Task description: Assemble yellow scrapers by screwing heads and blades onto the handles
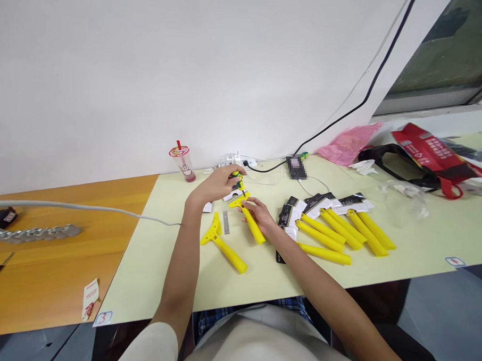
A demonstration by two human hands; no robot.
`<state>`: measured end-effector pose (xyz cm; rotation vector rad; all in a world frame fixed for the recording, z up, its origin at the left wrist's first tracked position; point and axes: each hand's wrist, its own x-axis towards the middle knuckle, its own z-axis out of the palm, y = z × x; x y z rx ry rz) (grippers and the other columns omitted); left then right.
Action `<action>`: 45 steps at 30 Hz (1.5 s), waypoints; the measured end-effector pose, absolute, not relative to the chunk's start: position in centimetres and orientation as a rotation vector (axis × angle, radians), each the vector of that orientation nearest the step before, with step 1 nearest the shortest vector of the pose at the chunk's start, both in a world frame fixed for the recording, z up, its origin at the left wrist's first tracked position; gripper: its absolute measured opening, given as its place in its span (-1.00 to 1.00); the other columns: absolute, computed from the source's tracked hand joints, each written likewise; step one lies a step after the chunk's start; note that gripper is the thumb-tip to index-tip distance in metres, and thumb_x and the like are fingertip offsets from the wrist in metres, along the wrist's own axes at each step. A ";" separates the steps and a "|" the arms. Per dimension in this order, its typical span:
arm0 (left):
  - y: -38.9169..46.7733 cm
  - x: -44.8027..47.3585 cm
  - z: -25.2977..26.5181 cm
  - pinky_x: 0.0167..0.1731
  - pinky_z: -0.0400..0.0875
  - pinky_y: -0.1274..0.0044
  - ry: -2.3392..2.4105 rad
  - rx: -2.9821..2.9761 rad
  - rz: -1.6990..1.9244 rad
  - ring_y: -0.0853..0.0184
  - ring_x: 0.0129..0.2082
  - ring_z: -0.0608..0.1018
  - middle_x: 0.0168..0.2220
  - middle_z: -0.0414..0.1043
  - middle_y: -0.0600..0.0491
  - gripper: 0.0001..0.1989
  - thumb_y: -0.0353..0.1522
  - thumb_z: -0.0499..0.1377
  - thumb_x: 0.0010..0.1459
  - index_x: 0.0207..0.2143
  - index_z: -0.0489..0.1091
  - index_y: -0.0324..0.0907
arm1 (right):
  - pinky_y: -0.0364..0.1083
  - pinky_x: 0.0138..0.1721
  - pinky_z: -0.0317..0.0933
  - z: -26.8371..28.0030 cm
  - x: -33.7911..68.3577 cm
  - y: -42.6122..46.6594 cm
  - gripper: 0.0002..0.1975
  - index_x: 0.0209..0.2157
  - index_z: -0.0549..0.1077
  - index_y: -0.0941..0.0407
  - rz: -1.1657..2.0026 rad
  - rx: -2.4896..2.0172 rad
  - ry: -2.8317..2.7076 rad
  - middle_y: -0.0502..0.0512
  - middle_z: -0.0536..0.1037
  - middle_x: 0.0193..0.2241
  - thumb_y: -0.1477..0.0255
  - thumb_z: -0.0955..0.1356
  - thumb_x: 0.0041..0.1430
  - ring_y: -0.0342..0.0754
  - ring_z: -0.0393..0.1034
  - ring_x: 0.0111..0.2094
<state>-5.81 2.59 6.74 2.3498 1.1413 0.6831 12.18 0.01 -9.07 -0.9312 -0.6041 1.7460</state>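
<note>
My left hand (pixel 217 186) grips a green-and-yellow screwdriver (pixel 238 178) from above, fingers closed round its handle. The screwdriver points down at the head of a yellow scraper (pixel 253 223). Closed on that scraper near its head is my right hand (pixel 260 215), with the handle slanting toward me. A second yellow scraper (pixel 230 253) lies on the pale table mat (pixel 148 283), left of the held one. Between the two rests a flat grey metal blade (pixel 226 222). Small white pieces partly show behind my left hand.
Several yellow scrapers (pixel 326 237) with black-and-white cards (pixel 291 212) lie to the right. Farther back are a lidded cup (pixel 183 163), a power strip (pixel 234 160), a pink plastic bag (pixel 348 143) and a red bag (pixel 433 157). A grey cable (pixel 104 210) crosses from the left.
</note>
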 end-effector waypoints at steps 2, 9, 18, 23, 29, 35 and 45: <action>2.6 -5.8 6.7 -0.16 0.40 0.41 1.131 2.346 0.687 0.22 -0.16 0.54 -0.02 0.61 0.00 -0.67 -0.35 0.09 0.41 0.13 0.53 -0.06 | -0.13 -0.58 0.57 -9.1 12.2 0.0 -0.63 -0.15 0.43 0.04 1.747 -0.932 -0.603 0.08 0.71 -0.21 0.49 0.60 0.12 0.06 0.71 -0.27; 2.3 -5.9 7.1 -0.13 0.44 0.39 1.132 2.341 0.639 0.21 -0.14 0.55 0.01 0.61 -0.02 -0.63 -0.34 0.08 0.39 0.15 0.53 -0.05 | -0.14 -0.59 0.56 -9.0 12.2 0.1 -0.63 -0.16 0.42 0.04 1.750 -0.948 -0.598 0.08 0.71 -0.21 0.49 0.61 0.12 0.05 0.71 -0.29; 2.0 -6.9 7.6 -0.10 0.50 0.36 1.149 2.305 0.589 0.18 -0.12 0.59 -0.01 0.63 -0.03 -0.65 -0.38 0.11 0.33 0.08 0.57 -0.04 | -0.13 -0.61 0.54 -8.9 12.2 0.0 -0.65 -0.17 0.42 0.03 1.776 -0.978 -0.620 0.09 0.73 -0.23 0.51 0.58 0.11 0.08 0.71 -0.30; 1.9 -7.5 7.7 0.01 0.51 0.31 1.156 2.308 0.538 0.12 0.02 0.61 0.12 0.62 -0.04 -0.59 -0.43 0.07 0.33 0.12 0.56 -0.04 | -0.13 -0.62 0.52 -8.8 12.3 -0.1 -0.67 -0.16 0.44 0.03 1.813 -0.982 -0.673 0.08 0.73 -0.22 0.52 0.56 0.11 0.08 0.70 -0.30; 2.1 -7.8 7.6 0.26 0.42 0.26 1.075 2.323 0.601 0.11 0.24 0.55 0.25 0.53 -0.07 -0.55 -0.48 0.05 0.29 0.13 0.55 -0.06 | -0.14 -0.65 0.49 -8.6 12.6 -0.2 -0.68 -0.15 0.47 0.04 1.848 -0.977 -0.734 0.08 0.72 -0.20 0.52 0.57 0.11 0.07 0.70 -0.29; 2.6 -6.9 6.8 0.27 0.41 0.29 1.062 2.307 0.673 0.16 0.19 0.55 0.16 0.49 -0.09 -0.55 -0.51 -0.02 0.28 0.08 0.52 -0.11 | -0.15 -0.65 0.49 -8.6 12.8 0.0 -0.68 -0.15 0.46 0.05 1.867 -0.977 -0.749 0.10 0.72 -0.20 0.51 0.57 0.12 0.07 0.70 -0.28; 2.5 -4.1 6.2 0.13 0.44 0.33 1.116 2.321 0.739 0.18 0.04 0.54 0.04 0.47 -0.07 -0.76 -0.45 0.00 0.39 -0.06 0.44 -0.11 | -0.14 -0.65 0.48 -9.0 12.7 0.1 -0.62 -0.15 0.45 0.05 1.887 -0.959 -0.753 0.09 0.71 -0.18 0.51 0.61 0.08 0.05 0.69 -0.30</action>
